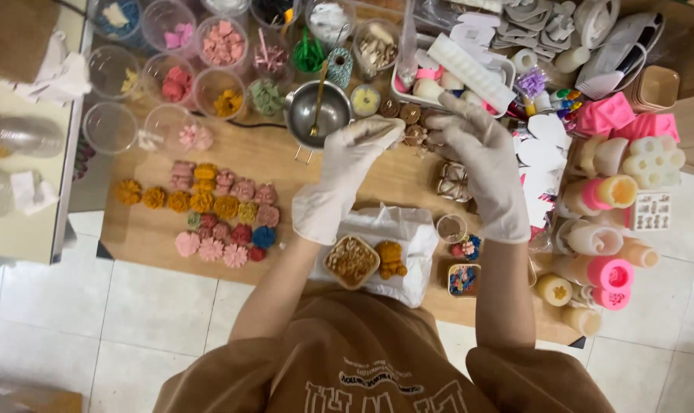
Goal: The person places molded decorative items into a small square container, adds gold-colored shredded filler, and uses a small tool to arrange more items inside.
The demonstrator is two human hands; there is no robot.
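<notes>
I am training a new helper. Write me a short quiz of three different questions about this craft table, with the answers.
1. True or false: both hands, the left hand and the right hand, wear pale gloves.
2. Multiple choice: where does the metal pot with the spoon stand? A) on the floor tiles, B) on the wooden table just beyond the hands, C) on the white cloth.
3. Fill in: the group of coloured flower pieces lies on the person's ____ side.

Key: 1 true; 2 B; 3 left.
</notes>
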